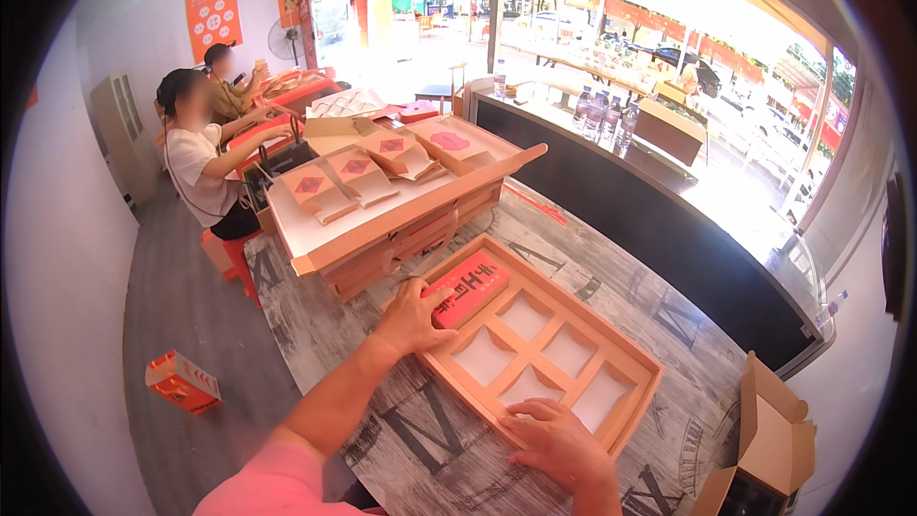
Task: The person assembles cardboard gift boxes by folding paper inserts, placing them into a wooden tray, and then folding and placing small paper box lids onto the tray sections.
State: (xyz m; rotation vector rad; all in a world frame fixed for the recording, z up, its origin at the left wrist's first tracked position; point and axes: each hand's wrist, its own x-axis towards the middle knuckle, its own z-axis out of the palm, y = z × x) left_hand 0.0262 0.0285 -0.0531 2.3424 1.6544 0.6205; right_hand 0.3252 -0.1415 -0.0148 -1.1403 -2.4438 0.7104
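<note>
On the table in front of me lies a shallow orange-brown cardboard tray (634,403) with several square white-bottomed compartments. A flat red box (472,289) with black characters fills the tray's far left end. My left hand (416,319) grips this box at its left edge, with the forefinger on top and the thumb at the near side. My right hand (558,441) is open, its bent fingers spread over the tray's near rim and holding nothing.
A large cardboard lid (306,220) bearing several small kraft boxes (359,177) stands on the table beyond the tray. An open carton (764,420) is at the right. Two people sit at the far left. A red-orange bag (183,382) stands on the floor; bottles (594,115) line the counter.
</note>
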